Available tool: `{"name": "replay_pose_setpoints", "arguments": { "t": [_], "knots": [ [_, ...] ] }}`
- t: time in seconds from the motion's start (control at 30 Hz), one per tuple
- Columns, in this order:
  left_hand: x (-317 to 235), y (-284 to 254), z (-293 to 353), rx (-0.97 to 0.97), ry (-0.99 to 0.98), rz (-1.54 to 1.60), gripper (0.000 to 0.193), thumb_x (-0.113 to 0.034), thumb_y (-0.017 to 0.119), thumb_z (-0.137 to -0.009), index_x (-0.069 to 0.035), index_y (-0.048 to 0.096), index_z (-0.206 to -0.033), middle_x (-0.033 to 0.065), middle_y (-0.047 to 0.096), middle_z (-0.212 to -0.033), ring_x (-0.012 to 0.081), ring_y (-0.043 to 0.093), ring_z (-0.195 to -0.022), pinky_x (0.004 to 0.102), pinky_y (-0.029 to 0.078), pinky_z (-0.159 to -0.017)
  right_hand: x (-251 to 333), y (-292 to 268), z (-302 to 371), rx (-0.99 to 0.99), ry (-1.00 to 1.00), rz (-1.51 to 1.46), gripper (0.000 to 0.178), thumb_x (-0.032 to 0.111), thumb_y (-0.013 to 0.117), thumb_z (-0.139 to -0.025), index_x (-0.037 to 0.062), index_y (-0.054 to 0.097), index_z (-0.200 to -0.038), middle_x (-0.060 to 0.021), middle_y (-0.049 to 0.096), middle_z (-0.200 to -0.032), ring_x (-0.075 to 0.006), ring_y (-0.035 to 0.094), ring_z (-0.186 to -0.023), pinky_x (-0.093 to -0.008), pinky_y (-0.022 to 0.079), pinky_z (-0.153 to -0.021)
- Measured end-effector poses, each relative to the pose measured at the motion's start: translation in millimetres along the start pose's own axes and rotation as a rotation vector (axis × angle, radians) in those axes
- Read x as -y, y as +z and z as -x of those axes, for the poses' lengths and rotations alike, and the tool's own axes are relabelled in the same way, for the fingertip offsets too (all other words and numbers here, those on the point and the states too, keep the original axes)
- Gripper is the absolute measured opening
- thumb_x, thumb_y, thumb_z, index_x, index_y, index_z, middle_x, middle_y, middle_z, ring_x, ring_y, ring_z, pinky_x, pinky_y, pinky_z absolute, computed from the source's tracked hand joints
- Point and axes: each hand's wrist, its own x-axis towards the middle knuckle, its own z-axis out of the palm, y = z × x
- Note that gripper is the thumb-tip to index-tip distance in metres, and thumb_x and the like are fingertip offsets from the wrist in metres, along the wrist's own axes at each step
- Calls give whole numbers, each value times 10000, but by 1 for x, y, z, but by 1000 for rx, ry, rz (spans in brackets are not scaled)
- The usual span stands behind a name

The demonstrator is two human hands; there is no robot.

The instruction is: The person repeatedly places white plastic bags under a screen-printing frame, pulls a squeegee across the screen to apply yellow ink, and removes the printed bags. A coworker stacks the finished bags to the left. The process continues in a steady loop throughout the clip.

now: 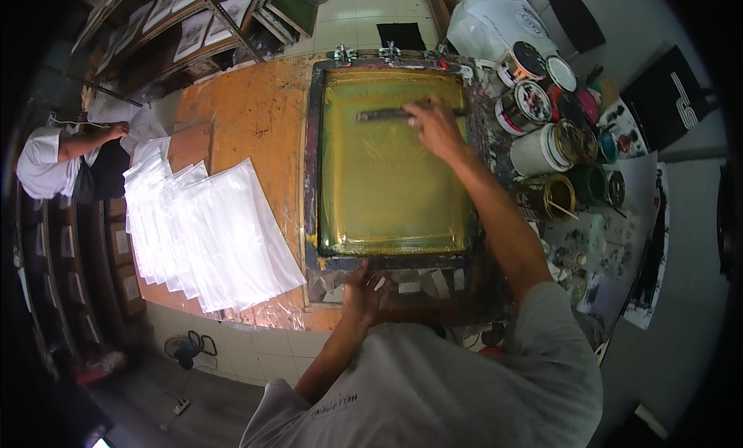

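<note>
A screen-printing frame [313, 161] with a dark border and yellow-green mesh lies on the wooden table before me. Across the far part of its mesh lies a dark squeegee [381, 116], its long bar running left to right. My right hand [435, 124] is closed on the squeegee's bar, right of its middle. At the frame's near edge is my left hand [362, 295], with its fingers apart and a fingertip against the border. A faint design shows in the mesh between the hands.
Overlapping clear plastic sleeves [224, 235] lie on the table [255, 111] at left. Paint cans and tubs [534, 150] crowd the right side. Metal clamps [389, 53] line the frame's far edge. Another person [50, 157] works at far left, by shelves [139, 41].
</note>
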Motion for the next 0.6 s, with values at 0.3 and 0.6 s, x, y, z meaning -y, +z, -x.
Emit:
{"name": "replay_pose_setpoints", "arguments": {
  "t": [0.3,0.6],
  "knots": [
    [12,-12,3,19,80,-82,283,-195,685,-972,-87,526,-1179,74,574,-1160,290,574,-1171,515,511,-966,-3,42,-36,-36,148,142,407,48,721,-850,152,685,-1242,-109,726,-1099,-319,660,-1045,-496,457,-958],
    [8,-2,13,81,134,-172,226,-185,627,-945,-96,546,-1137,66,577,-1178,295,580,-1205,551,467,-988,172,-26,162,-22,35,21,401,-4,666,-804,79,690,-1196,-138,716,-1071,-336,664,-1025,-511,457,-943]
  ]
}}
